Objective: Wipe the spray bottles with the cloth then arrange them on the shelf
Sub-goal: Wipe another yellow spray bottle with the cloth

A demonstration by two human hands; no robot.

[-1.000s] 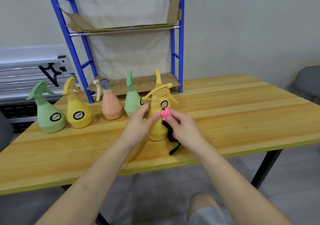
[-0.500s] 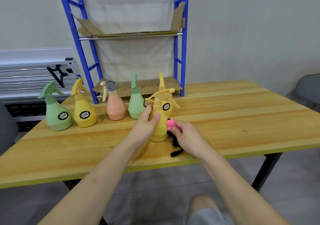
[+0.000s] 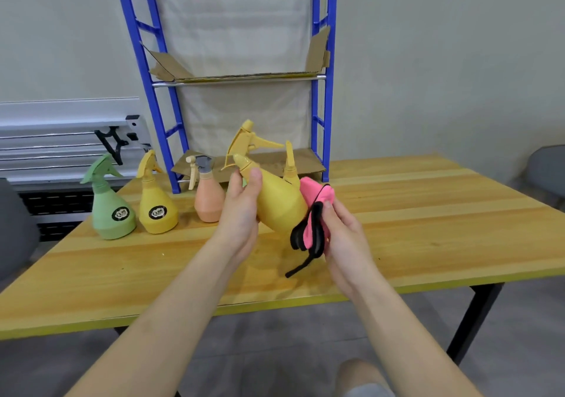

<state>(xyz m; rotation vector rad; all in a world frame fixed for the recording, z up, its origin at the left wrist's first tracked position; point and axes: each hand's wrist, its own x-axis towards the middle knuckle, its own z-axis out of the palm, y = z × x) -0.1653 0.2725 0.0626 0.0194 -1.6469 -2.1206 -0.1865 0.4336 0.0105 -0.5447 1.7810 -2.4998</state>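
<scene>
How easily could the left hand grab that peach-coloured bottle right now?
Probably not straight away. The left hand already grips the tilted yellow bottle, so it is occupied. The peach bottle stands just beside it on the table, with nothing between them, so once freed it looks reachable.

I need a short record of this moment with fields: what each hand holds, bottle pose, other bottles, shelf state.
left hand: grips tilted yellow plastic spray bottle
right hand: holds pink cloth with black edging against bottle
bottle pose: lifted, leaning left
standing on wooden table: green spray bottle, second yellow bottle, peach bottle
blue metal shelf: holds cardboard only
</scene>
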